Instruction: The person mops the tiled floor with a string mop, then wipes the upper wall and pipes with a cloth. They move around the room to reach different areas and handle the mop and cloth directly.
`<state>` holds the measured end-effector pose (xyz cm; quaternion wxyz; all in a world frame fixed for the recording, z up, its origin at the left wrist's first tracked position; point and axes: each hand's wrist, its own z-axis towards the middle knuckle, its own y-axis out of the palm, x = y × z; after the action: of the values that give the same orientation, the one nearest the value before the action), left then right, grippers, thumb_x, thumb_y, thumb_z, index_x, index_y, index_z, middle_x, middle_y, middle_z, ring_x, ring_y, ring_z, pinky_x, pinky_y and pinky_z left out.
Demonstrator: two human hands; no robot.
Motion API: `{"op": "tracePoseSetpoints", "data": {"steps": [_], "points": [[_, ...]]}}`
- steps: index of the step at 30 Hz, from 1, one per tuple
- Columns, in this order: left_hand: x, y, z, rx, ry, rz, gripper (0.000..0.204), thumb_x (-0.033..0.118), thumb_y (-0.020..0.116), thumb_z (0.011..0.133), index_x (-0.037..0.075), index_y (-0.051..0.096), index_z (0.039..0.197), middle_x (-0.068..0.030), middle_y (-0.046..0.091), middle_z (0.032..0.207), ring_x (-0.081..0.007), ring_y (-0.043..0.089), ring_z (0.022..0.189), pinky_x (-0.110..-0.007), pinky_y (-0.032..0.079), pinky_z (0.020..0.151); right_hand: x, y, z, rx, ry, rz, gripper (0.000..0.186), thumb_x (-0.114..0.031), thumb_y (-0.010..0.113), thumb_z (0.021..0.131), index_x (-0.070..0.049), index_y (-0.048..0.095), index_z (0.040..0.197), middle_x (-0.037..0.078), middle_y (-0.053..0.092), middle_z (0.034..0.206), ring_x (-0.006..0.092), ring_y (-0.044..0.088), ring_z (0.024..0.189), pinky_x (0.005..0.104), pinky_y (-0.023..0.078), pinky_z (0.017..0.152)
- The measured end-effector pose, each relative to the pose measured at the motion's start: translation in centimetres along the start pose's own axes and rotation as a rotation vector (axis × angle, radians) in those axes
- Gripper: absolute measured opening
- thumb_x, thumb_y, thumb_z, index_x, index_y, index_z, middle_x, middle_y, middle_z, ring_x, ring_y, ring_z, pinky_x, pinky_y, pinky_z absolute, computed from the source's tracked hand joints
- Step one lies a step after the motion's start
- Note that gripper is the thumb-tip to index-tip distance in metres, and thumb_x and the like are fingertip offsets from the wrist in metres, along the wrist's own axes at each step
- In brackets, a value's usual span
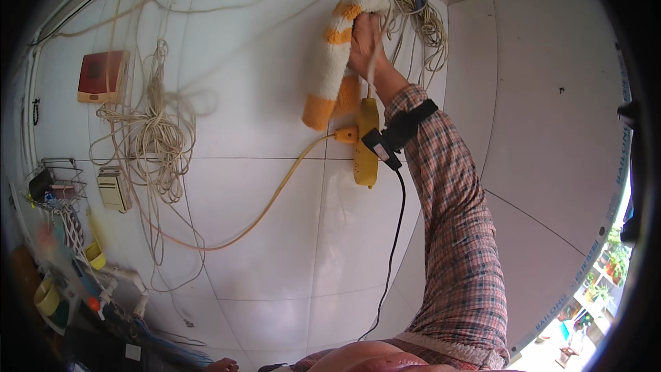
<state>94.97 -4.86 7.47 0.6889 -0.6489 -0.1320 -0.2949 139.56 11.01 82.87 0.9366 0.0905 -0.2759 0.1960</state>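
Fluffy white-and-orange striped cloth (326, 83) is gripped by right hand (365, 47) above long yellow power strip (365, 169); left hand (224, 365) mostly cut off, state can't be told.

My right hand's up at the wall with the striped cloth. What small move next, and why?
I'd probably ease the right hand and the fluffy striped cloth slowly left: a pale strand appears to cross the hand, coiled cords hang just to its right, and the yellow power strip sits below, so a quick pull might snag.
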Motion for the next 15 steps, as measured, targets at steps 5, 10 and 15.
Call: {"op": "tracePoseSetpoints", "data": {"steps": [5,10,15], "points": [[-1.0,0.5,1.0,-0.095,0.03,-0.048,0.029,0.033,0.066,0.088,0.015,0.066,0.11,-0.0136,0.07,0.093,-0.031,0.067,0.084,-0.04,0.054,0.075,-3.1,-3.5,-1.3,0.064,0.145,0.125,0.053,-0.035,0.06,0.093,-0.001,0.046,0.131,0.018,0.054,0.12,0.0391,0.044,0.117,0.0476,0.036,0.103],[-2.9,0.7,1.7,-0.217,0.05,-0.118,0.031,0.034,0.07,0.086,0.016,0.067,0.111,-0.0118,0.071,0.093,-0.0281,0.068,0.085,-0.037,0.054,0.076,-5.2,-6.7,-2.8,-0.048,0.279,0.332,0.051,-0.031,0.071,0.086,-0.002,0.05,0.122,0.012,0.057,0.111,0.0263,0.054,0.106,0.0421,0.045,0.092],[-4.6,1.6,1.6,-0.35,0.071,-0.201,0.034,0.036,0.073,0.083,0.017,0.068,0.111,-0.0101,0.072,0.094,-0.0251,0.07,0.086,-0.035,0.055,0.077,-12.3,-12.1,-9.1,-0.156,0.338,0.706,0.042,-0.019,0.071,0.088,-0.005,0.054,0.125,0.009,0.057,0.115,0.0207,0.057,0.105,0.035,0.051,0.089]]}}
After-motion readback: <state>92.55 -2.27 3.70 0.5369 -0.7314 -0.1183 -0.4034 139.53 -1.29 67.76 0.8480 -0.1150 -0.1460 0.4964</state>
